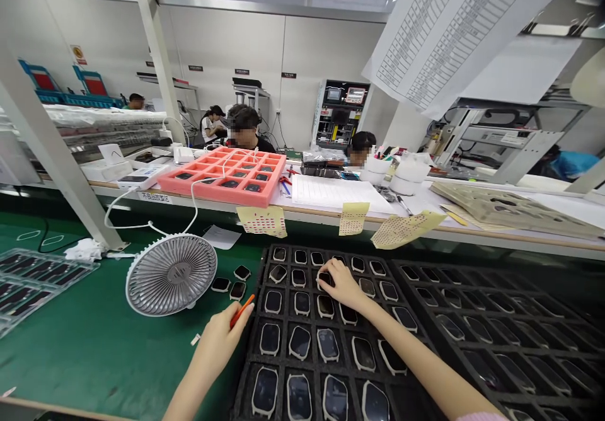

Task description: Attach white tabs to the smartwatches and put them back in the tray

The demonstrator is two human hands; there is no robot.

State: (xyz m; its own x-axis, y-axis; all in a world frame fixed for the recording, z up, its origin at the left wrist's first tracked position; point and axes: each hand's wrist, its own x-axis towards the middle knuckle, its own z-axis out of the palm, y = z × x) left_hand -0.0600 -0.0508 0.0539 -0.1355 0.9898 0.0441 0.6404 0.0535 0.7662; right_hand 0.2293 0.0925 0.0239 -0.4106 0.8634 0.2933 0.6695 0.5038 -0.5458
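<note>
The main risk, in my judgement, is to the small dark glass-faced parts with pale edges, which sit in rows in a black compartment tray (267, 254). The orange stick (242, 311) in the left hand (222, 345) has its tip close to the tray's left side — one careless slip could scratch a glass face. If the right hand (341, 285) presses unevenly, the part (325, 280) under its fingers could tilt or jump out of its compartment. Both forearms also reach low over the tray, so a wrist could knock neighbouring parts.

The right hand is bent with its fingertips down on that part, in the upper middle of the tray, but I cannot tell if it truly grips. The left hand is closed around the stick, near the lower left of the tray and above the green mat (89, 351). Three loose parts (242, 273) lie on this mat just left of the tray, beside a white desk fan (171, 275) — they are near the left hand, but not touching it. A second black tray (466, 295) lies to the right.
</note>
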